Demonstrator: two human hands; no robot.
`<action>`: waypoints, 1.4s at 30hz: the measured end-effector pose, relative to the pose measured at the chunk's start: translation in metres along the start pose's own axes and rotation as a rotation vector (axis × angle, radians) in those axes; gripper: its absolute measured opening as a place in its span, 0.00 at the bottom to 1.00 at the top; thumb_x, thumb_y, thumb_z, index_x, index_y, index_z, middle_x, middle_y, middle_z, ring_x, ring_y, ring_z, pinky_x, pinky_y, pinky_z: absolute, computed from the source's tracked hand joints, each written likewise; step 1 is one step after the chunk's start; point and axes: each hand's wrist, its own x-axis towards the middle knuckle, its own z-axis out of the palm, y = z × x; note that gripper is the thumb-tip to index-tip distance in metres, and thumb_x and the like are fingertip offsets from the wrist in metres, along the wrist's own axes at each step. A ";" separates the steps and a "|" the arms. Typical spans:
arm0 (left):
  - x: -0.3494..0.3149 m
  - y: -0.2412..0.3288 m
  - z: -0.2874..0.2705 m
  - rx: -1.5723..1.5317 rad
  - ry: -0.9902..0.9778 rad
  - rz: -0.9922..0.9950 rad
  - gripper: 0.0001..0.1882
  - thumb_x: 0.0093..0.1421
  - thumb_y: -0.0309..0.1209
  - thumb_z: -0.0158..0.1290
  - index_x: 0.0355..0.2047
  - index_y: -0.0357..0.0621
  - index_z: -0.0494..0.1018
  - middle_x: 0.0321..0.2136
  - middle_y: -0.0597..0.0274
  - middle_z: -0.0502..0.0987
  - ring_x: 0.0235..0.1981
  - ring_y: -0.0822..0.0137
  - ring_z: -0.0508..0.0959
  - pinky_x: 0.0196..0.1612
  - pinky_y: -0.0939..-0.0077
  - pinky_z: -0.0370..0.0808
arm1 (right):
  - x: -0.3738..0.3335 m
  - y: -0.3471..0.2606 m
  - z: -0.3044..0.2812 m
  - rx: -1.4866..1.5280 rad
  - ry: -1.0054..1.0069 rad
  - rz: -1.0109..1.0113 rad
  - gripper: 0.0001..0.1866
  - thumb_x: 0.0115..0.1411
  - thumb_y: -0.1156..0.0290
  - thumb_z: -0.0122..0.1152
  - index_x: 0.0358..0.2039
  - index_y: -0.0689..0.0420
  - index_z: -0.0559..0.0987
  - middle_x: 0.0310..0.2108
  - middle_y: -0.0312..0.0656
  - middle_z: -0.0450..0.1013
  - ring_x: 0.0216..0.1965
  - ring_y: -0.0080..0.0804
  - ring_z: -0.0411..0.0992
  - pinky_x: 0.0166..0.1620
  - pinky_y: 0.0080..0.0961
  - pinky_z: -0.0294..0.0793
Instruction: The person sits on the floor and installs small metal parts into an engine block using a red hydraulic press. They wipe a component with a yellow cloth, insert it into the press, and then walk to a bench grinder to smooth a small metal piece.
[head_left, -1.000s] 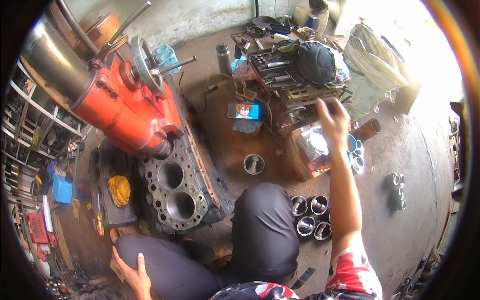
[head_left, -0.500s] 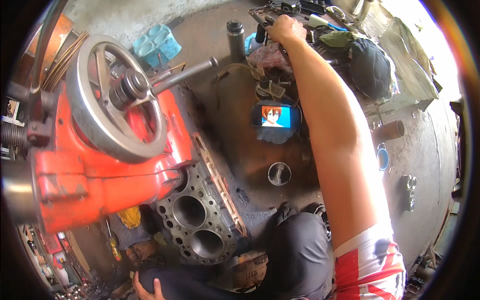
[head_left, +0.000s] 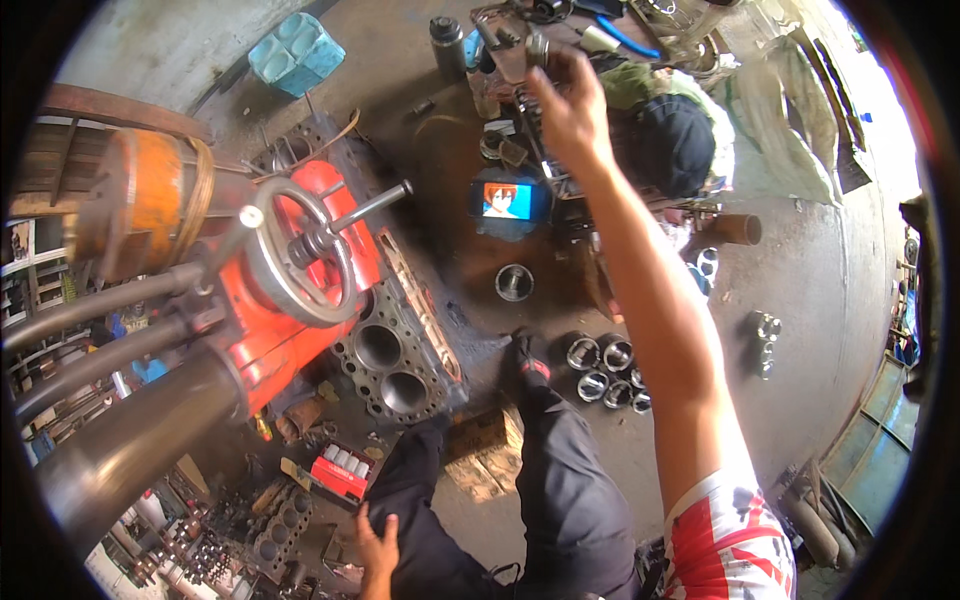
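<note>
Head view: holding right grip [head_left: 577, 115] partly curled at small round grey metal piece [head_left: 537, 47], beyond black rectangular lit-screen phone [head_left: 508, 200], cannot tell whether pinching; resting left grip [head_left: 378, 545] spread on black-trousered leg [head_left: 422, 500], nearer than phone.

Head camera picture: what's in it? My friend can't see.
A person's right hand is beside a small metal piece, grip unclear; the left hand rests on a leg. A red machine stands over an engine block.
</note>
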 end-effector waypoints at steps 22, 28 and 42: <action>-0.251 0.151 -0.042 -0.774 -0.163 0.336 0.19 0.67 0.30 0.55 0.56 0.37 0.70 0.34 0.62 0.78 0.32 0.76 0.78 0.36 0.84 0.75 | -0.331 -0.414 -0.237 0.594 -0.656 0.969 0.17 0.54 0.79 0.72 0.42 0.62 0.75 0.35 0.34 0.76 0.36 0.19 0.73 0.42 0.20 0.74; -0.376 0.078 0.009 -1.161 -0.122 0.290 0.18 0.70 0.34 0.51 0.54 0.34 0.71 0.45 0.60 0.77 0.45 0.72 0.77 0.46 0.75 0.76 | -0.488 -0.499 -0.275 0.403 -1.040 0.766 0.23 0.50 0.72 0.75 0.44 0.62 0.74 0.35 0.43 0.79 0.37 0.30 0.78 0.43 0.31 0.78; -0.459 -0.066 0.115 -1.121 -0.101 0.042 0.11 0.69 0.35 0.54 0.45 0.41 0.74 0.35 0.63 0.80 0.33 0.72 0.81 0.37 0.78 0.78 | -0.597 -0.463 -0.459 -0.855 -1.448 0.117 0.38 0.54 0.41 0.65 0.55 0.59 0.75 0.42 0.51 0.79 0.50 0.50 0.76 0.53 0.46 0.74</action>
